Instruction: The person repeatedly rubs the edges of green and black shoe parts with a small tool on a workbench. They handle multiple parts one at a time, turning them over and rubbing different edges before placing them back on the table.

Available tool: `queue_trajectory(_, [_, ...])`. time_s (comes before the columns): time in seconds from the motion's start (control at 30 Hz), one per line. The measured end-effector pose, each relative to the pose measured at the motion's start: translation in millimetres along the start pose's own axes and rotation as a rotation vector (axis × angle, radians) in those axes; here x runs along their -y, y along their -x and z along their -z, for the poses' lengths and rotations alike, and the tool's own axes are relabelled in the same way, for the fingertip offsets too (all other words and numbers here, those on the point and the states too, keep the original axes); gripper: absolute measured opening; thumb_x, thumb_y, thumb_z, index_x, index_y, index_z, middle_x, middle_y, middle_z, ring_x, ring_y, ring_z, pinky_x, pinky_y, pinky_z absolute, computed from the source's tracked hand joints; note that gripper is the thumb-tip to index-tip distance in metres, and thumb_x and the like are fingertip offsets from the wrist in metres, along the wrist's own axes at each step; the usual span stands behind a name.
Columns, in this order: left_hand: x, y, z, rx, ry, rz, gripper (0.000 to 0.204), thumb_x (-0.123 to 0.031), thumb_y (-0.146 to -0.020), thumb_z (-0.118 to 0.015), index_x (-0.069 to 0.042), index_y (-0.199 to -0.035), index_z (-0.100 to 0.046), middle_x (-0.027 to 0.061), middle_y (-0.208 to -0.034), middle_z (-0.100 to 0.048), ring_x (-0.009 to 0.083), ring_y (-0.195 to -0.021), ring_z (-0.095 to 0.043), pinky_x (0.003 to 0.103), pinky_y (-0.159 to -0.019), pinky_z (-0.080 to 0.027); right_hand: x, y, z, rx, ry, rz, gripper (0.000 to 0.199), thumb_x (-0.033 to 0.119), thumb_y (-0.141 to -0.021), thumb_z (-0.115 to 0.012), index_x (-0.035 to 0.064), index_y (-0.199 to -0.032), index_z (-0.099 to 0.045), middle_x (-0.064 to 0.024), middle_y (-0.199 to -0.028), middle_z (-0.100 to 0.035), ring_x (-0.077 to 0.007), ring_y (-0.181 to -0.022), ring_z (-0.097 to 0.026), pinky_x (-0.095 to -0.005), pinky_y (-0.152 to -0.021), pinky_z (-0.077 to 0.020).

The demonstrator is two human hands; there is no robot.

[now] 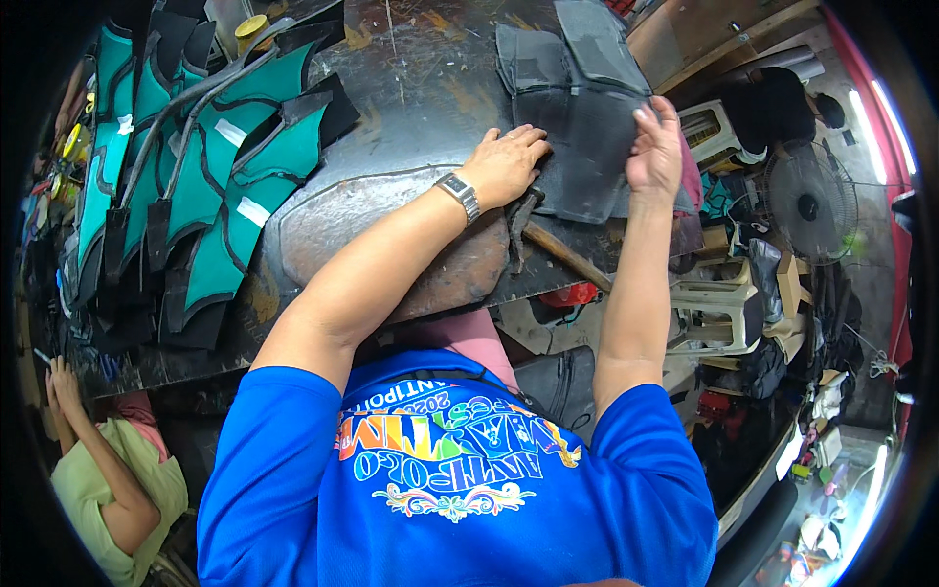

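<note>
My left hand rests palm down with its fingers stretched out, at the left edge of a dark grey flat piece. My right hand is raised by the right edge of the same piece, its fingers loosely bent and apart, with nothing visible in them. More dark grey pieces lie overlapping at the far side; whether they are leather or another sheet material I cannot tell. A hammer with a wooden handle lies just below my left hand, its head beside a worn brown slab under my left forearm.
Teal and black cut pieces are heaped on the left of the dark worktable. A yellow tub stands behind them. At right are plastic stools and a fan. A co-worker sits at lower left; another person is at far right.
</note>
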State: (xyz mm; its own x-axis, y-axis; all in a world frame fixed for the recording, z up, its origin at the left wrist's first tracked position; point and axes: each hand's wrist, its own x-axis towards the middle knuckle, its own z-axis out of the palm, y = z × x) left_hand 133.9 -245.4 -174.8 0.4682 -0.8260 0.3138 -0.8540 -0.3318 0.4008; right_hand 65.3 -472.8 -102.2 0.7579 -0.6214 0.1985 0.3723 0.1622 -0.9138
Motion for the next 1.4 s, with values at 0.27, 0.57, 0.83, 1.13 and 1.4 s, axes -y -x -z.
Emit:
queue_trajectory(0.27, [-14.1,-12.4,30.5,-0.043,0.711,0.235,0.041,-0.041,-0.094,-0.066,-0.008,-0.118,-0.071,0.0126,-0.116,-0.072,0.0255,-0.114,-0.065,0.035,-0.099,-0.047,16.9,7.0,22.3,0.308,-0.262,0.060,0.040,-0.007,-0.092,-0.057,0.0131,-0.127,-0.058,-0.0072,-0.120,-0.066,-0.0210,-0.111,-0.064,-0.0390,-0.102,-0.0507])
queue_trajectory(0.57, [-39.4,-21.3,50.9,-0.130,1.638,0.383,0.025,-0.024,-0.089,-0.078,-0.007,-0.107,-0.071,-0.0002,-0.100,-0.071,0.0077,-0.087,-0.062,0.024,-0.081,-0.049,-0.8,23.7,-5.7,0.342,-0.317,-0.206,0.030,0.011,-0.101,-0.057,0.0054,-0.130,-0.054,-0.0142,-0.118,-0.066,-0.0206,-0.109,-0.065,-0.0335,-0.095,-0.0537])
queue_trajectory(0.83, [-55.0,20.4,138.3,-0.191,1.721,-0.115,0.024,-0.019,-0.095,-0.071,-0.006,-0.115,-0.069,0.0011,-0.107,-0.072,0.0081,-0.090,-0.067,0.021,-0.079,-0.055,12.2,33.4,-8.6,0.174,0.080,-0.220,0.047,0.033,-0.106,-0.052,0.0099,-0.145,-0.042,-0.0158,-0.127,-0.062,-0.0290,-0.115,-0.062,-0.0454,-0.102,-0.0459])
queue_trajectory(1.13, [-67.2,197.7,206.6,0.171,-0.360,0.179,0.007,-0.005,-0.087,-0.060,-0.001,-0.093,-0.062,0.0151,-0.089,-0.060,0.0323,-0.082,-0.066,0.042,-0.070,-0.053,-1.1,105.6,-11.8,0.464,0.269,-0.260,0.043,0.024,-0.104,-0.055,0.0084,-0.143,-0.047,-0.0152,-0.118,-0.067,-0.0216,-0.104,-0.068,-0.0360,-0.094,-0.0526])
queue_trajectory(1.4, [-31.9,193.8,187.3,0.245,-0.117,0.191,0.036,-0.037,-0.094,-0.065,-0.003,-0.105,-0.068,0.0187,-0.096,-0.065,0.0389,-0.087,-0.065,0.047,-0.075,-0.051,4.5,164.5,-37.8,0.608,0.883,0.047,0.041,0.005,-0.094,-0.068,0.0011,-0.133,-0.059,-0.0097,-0.116,-0.067,-0.0166,-0.105,-0.064,-0.0302,-0.094,-0.0493])
